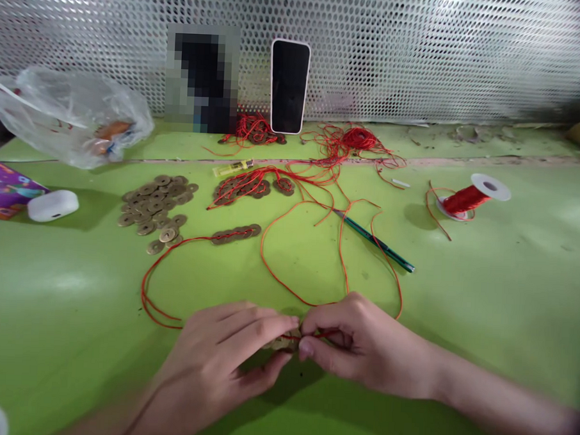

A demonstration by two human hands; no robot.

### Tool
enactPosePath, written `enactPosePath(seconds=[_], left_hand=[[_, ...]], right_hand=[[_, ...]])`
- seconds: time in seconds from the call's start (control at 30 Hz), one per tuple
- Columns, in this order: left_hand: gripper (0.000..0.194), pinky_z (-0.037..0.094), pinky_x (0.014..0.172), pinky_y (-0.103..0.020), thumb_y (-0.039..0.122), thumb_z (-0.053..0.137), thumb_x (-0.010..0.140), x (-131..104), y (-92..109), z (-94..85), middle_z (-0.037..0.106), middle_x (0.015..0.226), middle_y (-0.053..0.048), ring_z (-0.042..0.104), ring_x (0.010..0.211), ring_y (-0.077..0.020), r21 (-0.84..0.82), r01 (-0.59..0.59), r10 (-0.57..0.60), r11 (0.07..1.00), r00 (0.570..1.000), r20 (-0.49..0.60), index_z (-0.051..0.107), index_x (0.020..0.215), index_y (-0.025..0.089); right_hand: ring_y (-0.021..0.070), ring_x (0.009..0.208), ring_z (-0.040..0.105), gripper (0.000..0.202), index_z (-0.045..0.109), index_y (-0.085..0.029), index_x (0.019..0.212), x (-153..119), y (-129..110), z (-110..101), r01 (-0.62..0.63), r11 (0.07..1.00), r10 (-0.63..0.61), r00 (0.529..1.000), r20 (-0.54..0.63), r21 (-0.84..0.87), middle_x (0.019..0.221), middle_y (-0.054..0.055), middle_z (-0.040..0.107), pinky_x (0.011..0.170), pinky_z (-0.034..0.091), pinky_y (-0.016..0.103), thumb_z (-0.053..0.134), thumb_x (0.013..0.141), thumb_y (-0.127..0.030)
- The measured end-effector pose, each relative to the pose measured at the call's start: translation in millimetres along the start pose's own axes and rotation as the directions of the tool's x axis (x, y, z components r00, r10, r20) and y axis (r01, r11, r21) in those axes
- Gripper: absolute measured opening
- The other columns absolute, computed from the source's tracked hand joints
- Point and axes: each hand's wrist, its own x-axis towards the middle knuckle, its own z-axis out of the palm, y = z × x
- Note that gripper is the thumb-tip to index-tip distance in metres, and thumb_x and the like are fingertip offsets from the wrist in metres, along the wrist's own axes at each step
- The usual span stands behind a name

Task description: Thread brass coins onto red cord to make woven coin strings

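Note:
Close to the table's near side, my left hand is closed around a short row of brass coins with holes, its thumb and fingers on either side of them. Red cord runs along the coins. My right hand pinches this cord between thumb and forefinger, right at the row's end. Part of the coins is covered by my fingers. Beyond my left hand lies a finished-looking row of coins laced with red cord, its long tails curving toward that hand.
Loose coins are heaped at left, with corded coins beside them. A green craft knife, a spool of red cord, a yellow lighter, a white earphone case, a plastic bag and a propped phone are around.

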Motion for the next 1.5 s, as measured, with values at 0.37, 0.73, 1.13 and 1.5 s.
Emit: enactPosePath(seconds=[0.37,0.73,1.13,1.5], left_hand=[[0.016,0.052,0.068,-0.025,0.018,0.055,0.091,3.9,1.3,-2.1,0.073,0.091,0.001,0.068,0.078,-0.0143,0.001,0.031,-0.031,1.000,0.999,0.032,0.059,0.105,0.023],[0.009,0.049,0.062,-0.024,0.024,0.061,0.089,3.4,1.9,-2.0,0.071,0.083,0.002,0.065,0.072,-0.0139,-0.027,0.058,-0.057,0.998,0.998,0.028,0.060,0.098,0.022],[0.008,0.048,0.060,-0.025,0.023,0.059,0.089,4.7,3.6,-2.9,0.071,0.080,0.004,0.065,0.066,-0.0132,0.011,0.047,-0.047,0.999,0.999,-0.015,0.059,0.097,0.023],[0.011,0.046,0.057,-0.024,0.021,0.061,0.086,2.6,-1.0,0.7,0.070,0.076,0.005,0.063,0.060,-0.0122,0.041,0.073,-0.071,0.997,0.997,-0.036,0.059,0.096,0.023]], right_hand=[[0.0043,0.048,0.026,0.015,0.059,-0.014,0.072,1.5,3.3,-1.4,0.028,1.000,-0.028,1.000,-0.011,0.013,0.055,-0.007,0.033,0.043,0.022,0.017,0.053,0.086,-0.017],[0.0037,0.049,0.029,0.016,0.057,-0.014,0.072,1.8,2.5,0.2,0.070,0.997,-0.070,0.997,0.012,0.016,0.057,-0.007,0.037,0.044,0.024,0.015,0.052,0.087,-0.015],[0.0044,0.049,0.029,0.015,0.061,-0.014,0.076,1.0,4.4,-0.2,0.061,0.998,-0.061,0.998,-0.003,-0.005,0.057,-0.007,0.039,0.045,0.024,0.016,0.053,0.088,-0.019],[0.0042,0.047,0.031,0.010,0.063,-0.016,0.088,2.2,5.3,4.2,0.021,0.999,-0.017,0.988,-0.154,0.026,0.058,-0.006,0.046,0.045,0.027,0.015,0.053,0.086,-0.019]])
